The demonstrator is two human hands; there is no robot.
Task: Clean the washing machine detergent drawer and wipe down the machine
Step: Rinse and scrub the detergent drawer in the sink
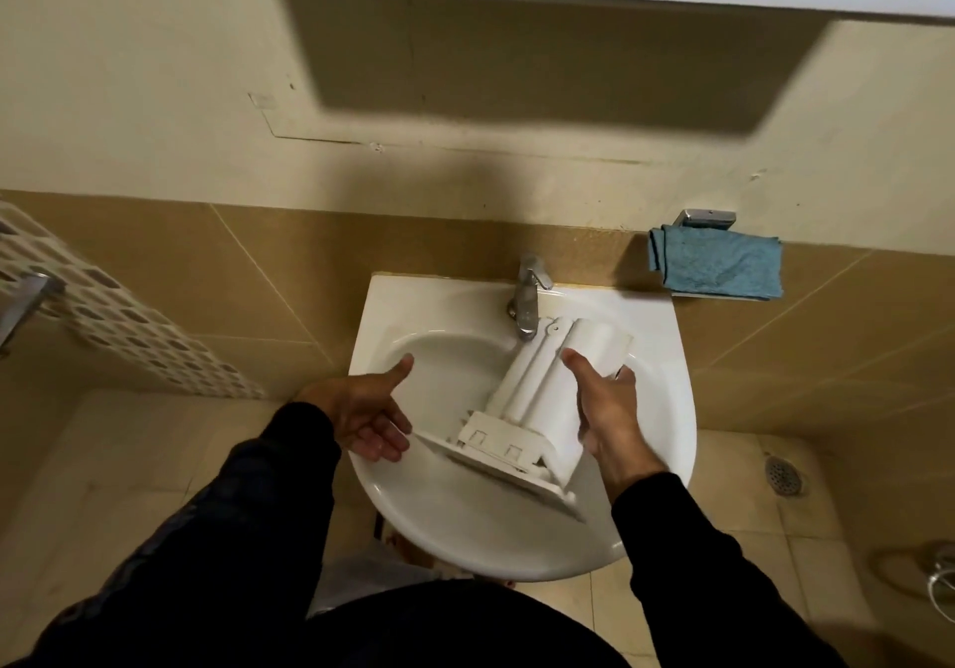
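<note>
White sink (393, 305) holds detergent drawer (537, 398), right hand (607, 409) gripping.

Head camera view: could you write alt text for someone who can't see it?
A person's right hand grips a white detergent drawer upside down over a white sink, below the tap; the left hand touches its front panel with relaxed fingers. A blue cloth hangs on the tiled wall.

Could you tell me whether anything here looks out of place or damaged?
Only the detergent drawer, which lies upside down and askew across the sink, gripped by the right hand. Nothing looks spilled or broken.
</note>
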